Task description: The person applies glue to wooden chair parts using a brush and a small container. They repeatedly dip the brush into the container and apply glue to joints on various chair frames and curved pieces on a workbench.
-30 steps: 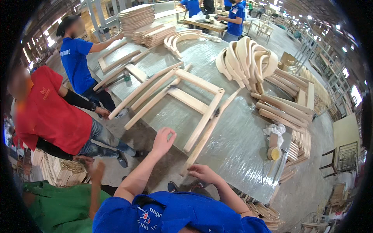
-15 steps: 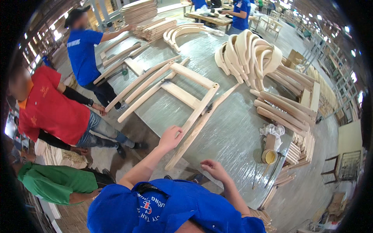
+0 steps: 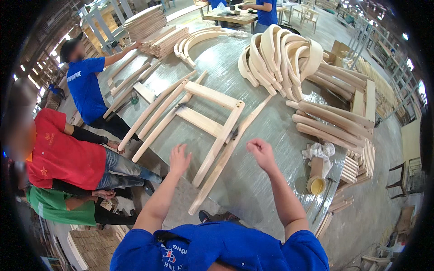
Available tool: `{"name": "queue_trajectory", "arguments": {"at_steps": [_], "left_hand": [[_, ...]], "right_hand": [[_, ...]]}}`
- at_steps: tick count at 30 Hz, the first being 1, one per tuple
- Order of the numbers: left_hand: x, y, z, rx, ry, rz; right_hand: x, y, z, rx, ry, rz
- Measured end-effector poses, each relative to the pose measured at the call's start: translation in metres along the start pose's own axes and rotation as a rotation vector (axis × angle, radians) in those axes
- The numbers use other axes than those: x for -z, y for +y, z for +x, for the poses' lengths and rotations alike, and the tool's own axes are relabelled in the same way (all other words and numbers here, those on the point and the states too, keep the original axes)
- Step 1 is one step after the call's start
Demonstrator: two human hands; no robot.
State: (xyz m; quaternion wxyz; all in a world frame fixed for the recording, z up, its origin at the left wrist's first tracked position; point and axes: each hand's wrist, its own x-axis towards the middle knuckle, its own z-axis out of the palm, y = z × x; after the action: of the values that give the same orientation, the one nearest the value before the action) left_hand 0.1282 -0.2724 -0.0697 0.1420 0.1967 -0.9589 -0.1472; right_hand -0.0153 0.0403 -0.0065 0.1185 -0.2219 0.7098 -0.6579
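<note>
A pale wooden chair frame (image 3: 199,122) lies on the plastic-covered table (image 3: 266,189), its long legs joined by two crosspieces. Dark hardware shows at the lower crosspiece's ends. Alongside its right side runs a separate-looking long, curved wooden leg (image 3: 221,174), its near end past the table edge. My left hand (image 3: 180,159) hovers between the frame's two near legs with its fingers spread, holding nothing. To the right of the curved leg, my right hand (image 3: 261,153) is raised over the table, fingers loosely bent and apart from the thumb, with nothing visible in it.
Curved backrest pieces (image 3: 282,63) are heaped at the far right. Wooden leg assemblies (image 3: 332,119) lie beside them. A cup of yellow paste (image 3: 316,185) and a white rag (image 3: 320,152) sit near the right edge. People in red (image 3: 68,149), green and blue stand at left.
My left hand has come off the frame's right leg and moved left, its fingers spreading. My right hand has risen forward and slightly right over the table. The view has shifted slightly.
</note>
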Motion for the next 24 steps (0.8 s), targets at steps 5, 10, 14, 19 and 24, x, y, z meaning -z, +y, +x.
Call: {"name": "queue_trajectory", "arguments": {"at_steps": [5, 10, 14, 19, 24], "left_hand": [[-0.016, -0.014, 0.047, 0.157, -0.033, 0.131], [-0.041, 0.004, 0.054, 0.21, 0.043, 0.199], [-0.04, -0.011, 0.049, 0.252, 0.04, 0.215], [-0.045, -0.018, 0.053, 0.249, 0.036, 0.188], [-0.03, -0.01, 0.046, 0.267, -0.07, 0.248]], "right_hand": [[0.024, -0.019, 0.131, 0.3, 0.257, -0.329], [0.094, -0.034, 0.286, 0.476, 0.603, -0.655], [0.127, -0.01, 0.391, 0.519, 0.716, -1.053], [0.203, 0.014, 0.461, 0.667, 0.417, -1.378], [0.211, 0.046, 0.498, 0.434, 0.186, -1.674]]}}
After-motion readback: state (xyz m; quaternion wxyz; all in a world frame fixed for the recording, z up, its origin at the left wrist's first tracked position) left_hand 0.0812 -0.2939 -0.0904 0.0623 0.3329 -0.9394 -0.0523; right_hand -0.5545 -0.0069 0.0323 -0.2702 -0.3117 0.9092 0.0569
